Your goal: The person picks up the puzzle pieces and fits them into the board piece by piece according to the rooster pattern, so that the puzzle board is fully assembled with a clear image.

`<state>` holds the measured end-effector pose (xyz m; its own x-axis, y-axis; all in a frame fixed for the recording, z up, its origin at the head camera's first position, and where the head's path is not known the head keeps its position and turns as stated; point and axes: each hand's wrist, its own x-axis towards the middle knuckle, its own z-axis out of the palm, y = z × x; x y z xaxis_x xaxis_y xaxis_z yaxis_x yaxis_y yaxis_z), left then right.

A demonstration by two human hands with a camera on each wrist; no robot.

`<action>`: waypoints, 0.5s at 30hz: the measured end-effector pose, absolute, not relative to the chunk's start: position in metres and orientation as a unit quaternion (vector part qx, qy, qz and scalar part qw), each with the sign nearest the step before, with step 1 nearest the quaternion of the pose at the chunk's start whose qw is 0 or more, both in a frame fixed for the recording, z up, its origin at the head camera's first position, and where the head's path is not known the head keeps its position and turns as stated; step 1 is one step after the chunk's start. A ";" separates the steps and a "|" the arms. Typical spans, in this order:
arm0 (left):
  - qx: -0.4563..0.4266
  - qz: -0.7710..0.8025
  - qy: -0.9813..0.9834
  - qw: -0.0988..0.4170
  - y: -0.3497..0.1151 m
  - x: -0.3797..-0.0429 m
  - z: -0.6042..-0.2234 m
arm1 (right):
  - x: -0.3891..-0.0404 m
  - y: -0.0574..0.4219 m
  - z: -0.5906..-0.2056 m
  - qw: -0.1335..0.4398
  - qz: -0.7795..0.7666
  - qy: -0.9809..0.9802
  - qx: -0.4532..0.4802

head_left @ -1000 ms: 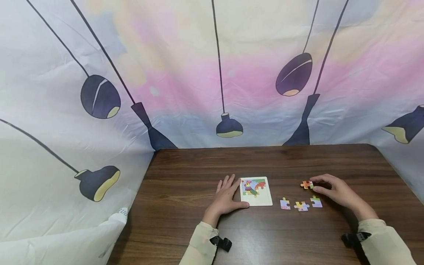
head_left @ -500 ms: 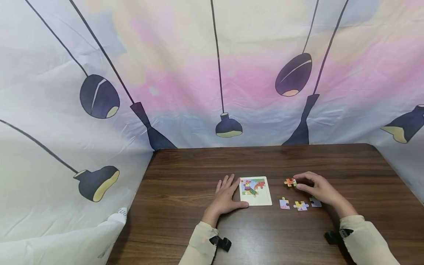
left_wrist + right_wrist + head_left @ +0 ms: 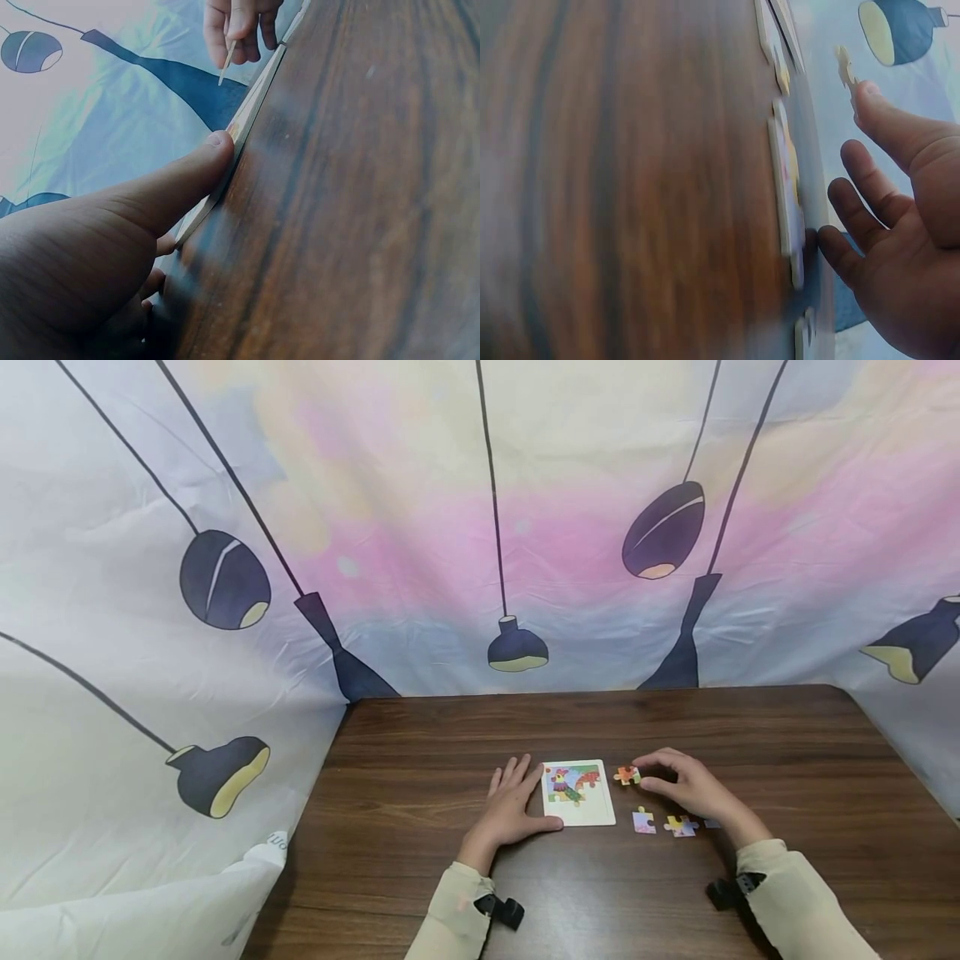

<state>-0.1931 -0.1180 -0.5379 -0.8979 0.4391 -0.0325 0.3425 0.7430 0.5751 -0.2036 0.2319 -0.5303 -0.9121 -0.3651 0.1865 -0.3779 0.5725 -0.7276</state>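
A square white puzzle board [image 3: 597,812] lies on the table, its upper part showing a partly assembled colourful rooster. My left hand [image 3: 510,806] rests at its left side with fingers spread, the thumb [image 3: 214,154] pressing the near edge and the index fingertip by the far left corner. Just right of the board, my right hand [image 3: 688,787] pinches an orange-red jigsaw piece [image 3: 624,775] between thumb and index finger. The right wrist view shows that jigsaw piece [image 3: 845,69] raised above the tabletop, with the other fingers loosely bent below.
Three loose jigsaw pieces lie right of the board: a lilac one [image 3: 643,822], a yellow and lilac one [image 3: 681,827], and one [image 3: 712,823] mostly hidden by the right wrist. A dark wooden table [image 3: 420,760] meets a lamp-printed cloth [image 3: 420,568] behind.
My right hand has carried the orange-red jigsaw piece leftward to beside the board, its wrist now covering part of the rightmost loose piece. The left hand and the board have stayed put.
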 end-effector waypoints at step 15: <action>0.212 0.297 0.927 0.086 -0.118 -0.193 -0.538 | -0.205 0.202 -0.535 0.011 0.432 -0.872 0.230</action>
<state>-0.1931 -0.1182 -0.5383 -0.8950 0.4449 -0.0329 0.3429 0.7333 0.5871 -0.2050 0.2025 -0.5350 -0.8938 -0.3916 0.2186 -0.4112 0.5208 -0.7481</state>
